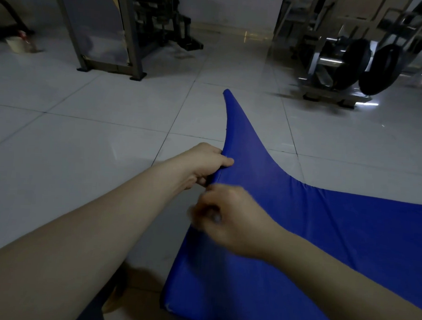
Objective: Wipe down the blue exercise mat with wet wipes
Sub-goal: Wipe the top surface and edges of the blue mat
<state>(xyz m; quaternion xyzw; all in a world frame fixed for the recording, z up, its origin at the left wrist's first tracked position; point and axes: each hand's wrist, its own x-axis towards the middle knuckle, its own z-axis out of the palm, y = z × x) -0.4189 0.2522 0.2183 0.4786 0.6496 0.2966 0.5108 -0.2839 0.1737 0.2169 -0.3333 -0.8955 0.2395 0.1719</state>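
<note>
Blue exercise mat lies on the tiled floor, its left edge lifted and one corner sticking up at the far end. Left hand grips the mat's raised left edge, thumb on top and fingers curled under. Right hand is just nearer than the left, over the same edge, fingers curled. It is blurred, so cannot tell if it holds anything. Beyond the mat to the left is a metal frame, and further left a white bucket. Beyond the mat to the right is a wheeled cart.
</note>
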